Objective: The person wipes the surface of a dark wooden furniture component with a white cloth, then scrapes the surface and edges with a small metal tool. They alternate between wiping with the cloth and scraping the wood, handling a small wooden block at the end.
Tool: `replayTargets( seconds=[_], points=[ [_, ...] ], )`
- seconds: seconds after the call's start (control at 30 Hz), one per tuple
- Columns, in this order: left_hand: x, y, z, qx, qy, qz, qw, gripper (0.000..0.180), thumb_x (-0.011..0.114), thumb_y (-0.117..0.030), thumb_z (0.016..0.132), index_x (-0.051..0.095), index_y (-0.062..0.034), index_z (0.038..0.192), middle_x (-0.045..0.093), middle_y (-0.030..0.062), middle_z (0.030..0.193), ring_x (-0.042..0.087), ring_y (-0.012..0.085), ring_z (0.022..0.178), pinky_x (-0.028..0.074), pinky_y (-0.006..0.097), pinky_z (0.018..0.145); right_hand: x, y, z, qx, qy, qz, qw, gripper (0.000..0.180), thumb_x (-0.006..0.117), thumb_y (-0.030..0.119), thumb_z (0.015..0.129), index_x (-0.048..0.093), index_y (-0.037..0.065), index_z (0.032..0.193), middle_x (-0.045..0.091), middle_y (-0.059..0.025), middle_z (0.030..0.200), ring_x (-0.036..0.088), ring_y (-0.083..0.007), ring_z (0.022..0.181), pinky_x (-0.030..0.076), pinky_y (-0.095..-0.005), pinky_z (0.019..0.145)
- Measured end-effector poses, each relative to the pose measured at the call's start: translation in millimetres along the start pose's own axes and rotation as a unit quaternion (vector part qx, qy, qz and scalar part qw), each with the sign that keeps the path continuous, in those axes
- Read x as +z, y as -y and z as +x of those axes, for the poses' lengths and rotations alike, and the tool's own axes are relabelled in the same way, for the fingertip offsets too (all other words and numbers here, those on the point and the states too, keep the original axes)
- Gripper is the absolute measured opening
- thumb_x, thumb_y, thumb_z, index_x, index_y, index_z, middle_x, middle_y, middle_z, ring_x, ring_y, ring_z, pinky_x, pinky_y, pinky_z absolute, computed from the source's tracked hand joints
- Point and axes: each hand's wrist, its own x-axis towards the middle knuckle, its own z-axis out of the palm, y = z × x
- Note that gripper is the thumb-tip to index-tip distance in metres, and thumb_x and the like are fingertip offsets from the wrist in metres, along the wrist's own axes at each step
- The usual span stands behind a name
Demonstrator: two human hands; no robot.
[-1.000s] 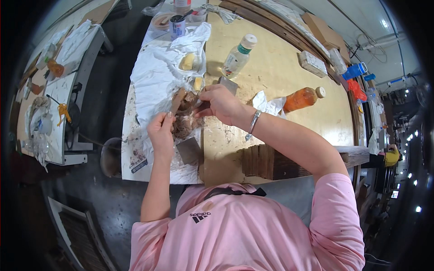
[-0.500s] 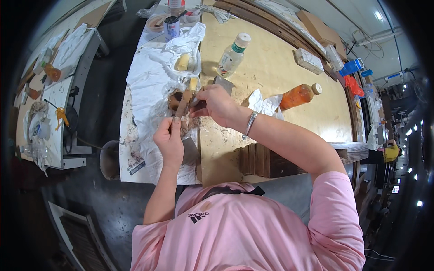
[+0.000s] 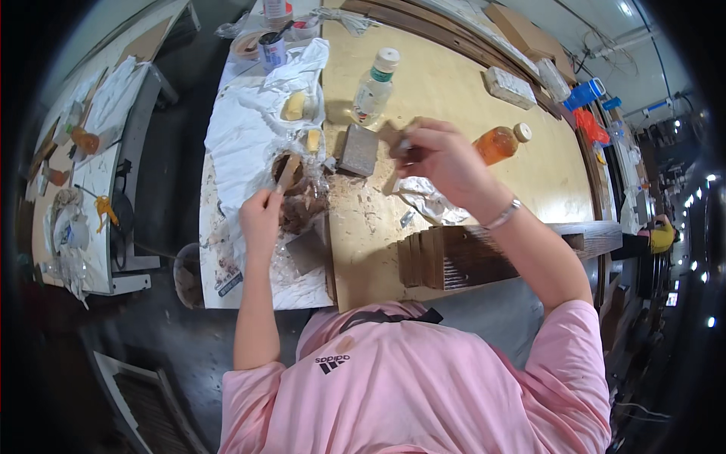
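Note:
My left hand (image 3: 261, 216) is closed on the lower end of a flat brown strip (image 3: 288, 172). The strip's upper end lies over a dark brown smeared patch in crumpled clear plastic (image 3: 311, 181) on the white cloth. Over the yellowish board, my right hand (image 3: 439, 151) pinches a small flat brown piece (image 3: 391, 136), blurred by motion, so its kind is unclear. Between the hands sits a grey-brown block (image 3: 358, 150). A dark flat square (image 3: 307, 252) rests by my left wrist, and a yellow lump (image 3: 313, 141) stands at the plastic's far edge.
A clear bottle (image 3: 374, 87) with a green label stands beyond the block. An orange-filled bottle (image 3: 501, 144) and white crumpled paper (image 3: 432, 198) lie to the right. Dark wooden pieces (image 3: 473, 257) are under my right forearm. A small can (image 3: 272, 51) stands at the far left.
My right hand has moved right, away from my left hand, with the small brown piece in it. My left hand has shifted slightly left and nearer. The grey-brown block is now uncovered.

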Motion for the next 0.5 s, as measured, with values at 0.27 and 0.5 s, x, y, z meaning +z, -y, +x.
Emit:
replayTargets(
  seconds=[0.27,0.5],
  points=[
    [41,-98,-24,0.199,0.068,0.062,0.976,0.028,0.073,-0.021,0.086,0.072,-0.0063,0.109,0.074,0.0096,0.091,0.070,0.0328,0.082,0.054,0.040,0.077,-106,-3,-148,-0.137,-0.088,0.133,0.978,0.023,0.056,0.019,0.100,0.058,0.001,0.113,0.065,-0.0109,0.089,0.063,-0.0177,0.081,0.051,-0.0257,0.061],
    [222,-135,-10,0.534,0.252,0.209,0.779,0.076,0.082,-0.024,0.073,0.051,-0.0139,0.142,0.053,0.0157,0.142,0.049,0.0354,0.129,0.042,0.040,0.108,-129,-34,-233,-0.200,-0.203,0.249,0.926,0.027,0.057,0.022,0.100,0.058,-0.003,0.110,0.066,-0.0162,0.096,0.065,-0.0192,0.076,0.058,-0.0245,0.060]
  ],
)
